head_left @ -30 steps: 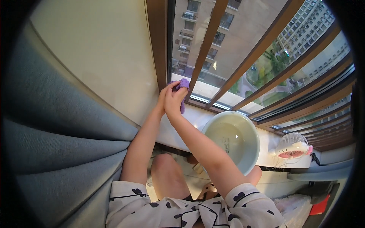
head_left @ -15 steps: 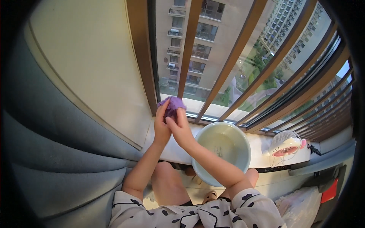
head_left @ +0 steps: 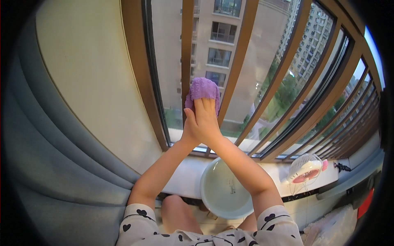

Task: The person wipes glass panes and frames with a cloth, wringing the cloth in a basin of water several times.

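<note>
A purple cloth, thick and fuzzy, is bunched up in front of the window, overlapping a brown vertical bar. Whether it touches the bar or the glass I cannot tell. The stretched fingers of my right hand reach under a fold of it, which covers their tips, with the thumb along the left side. My left hand lies behind the right at the wrist; its fingers are hidden. Below my arms, a pale green basin with clear water in it stands on the white ledge, partly covered by my right forearm.
A white and pink fan stands on the white ledge to the right, with a small black object beyond it. Along the left run a cream panel and a padded grey-blue surface. More brown bars cross the window.
Both hands and the cloth have risen higher in front of the window bars. The right hand now covers the left, whose fingers showed before. The view has shifted too.
</note>
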`<state>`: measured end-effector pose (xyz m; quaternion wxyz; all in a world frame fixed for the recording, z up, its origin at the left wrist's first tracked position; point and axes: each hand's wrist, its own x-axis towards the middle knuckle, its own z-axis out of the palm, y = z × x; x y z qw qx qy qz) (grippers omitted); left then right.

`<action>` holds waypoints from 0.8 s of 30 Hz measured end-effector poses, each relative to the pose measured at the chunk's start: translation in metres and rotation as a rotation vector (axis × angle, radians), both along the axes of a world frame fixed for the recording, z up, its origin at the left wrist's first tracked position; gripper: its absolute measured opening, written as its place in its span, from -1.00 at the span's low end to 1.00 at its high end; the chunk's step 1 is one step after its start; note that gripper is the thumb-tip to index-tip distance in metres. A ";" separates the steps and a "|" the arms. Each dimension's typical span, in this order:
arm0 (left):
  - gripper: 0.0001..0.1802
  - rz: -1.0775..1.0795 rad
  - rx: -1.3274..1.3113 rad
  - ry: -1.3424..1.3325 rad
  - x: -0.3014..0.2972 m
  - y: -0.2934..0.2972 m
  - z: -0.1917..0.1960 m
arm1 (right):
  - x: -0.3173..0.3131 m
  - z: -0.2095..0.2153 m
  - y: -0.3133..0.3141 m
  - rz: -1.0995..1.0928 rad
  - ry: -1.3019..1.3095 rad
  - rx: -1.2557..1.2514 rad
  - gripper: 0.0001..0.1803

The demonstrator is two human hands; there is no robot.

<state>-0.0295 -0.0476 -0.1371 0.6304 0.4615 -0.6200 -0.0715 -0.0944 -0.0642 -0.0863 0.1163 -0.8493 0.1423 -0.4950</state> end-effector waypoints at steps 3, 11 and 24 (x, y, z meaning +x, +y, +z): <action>-0.40 -0.033 -0.133 0.044 0.005 -0.008 0.041 | 0.010 0.048 -0.002 0.020 -0.057 -0.058 -0.56; -0.42 -0.252 -0.474 0.152 0.007 -0.047 0.162 | 0.013 0.171 -0.030 -0.017 -0.162 -0.325 -0.63; -0.44 -0.439 -0.653 0.160 0.034 -0.062 0.279 | 0.014 0.258 -0.047 0.136 -0.291 -0.161 -0.36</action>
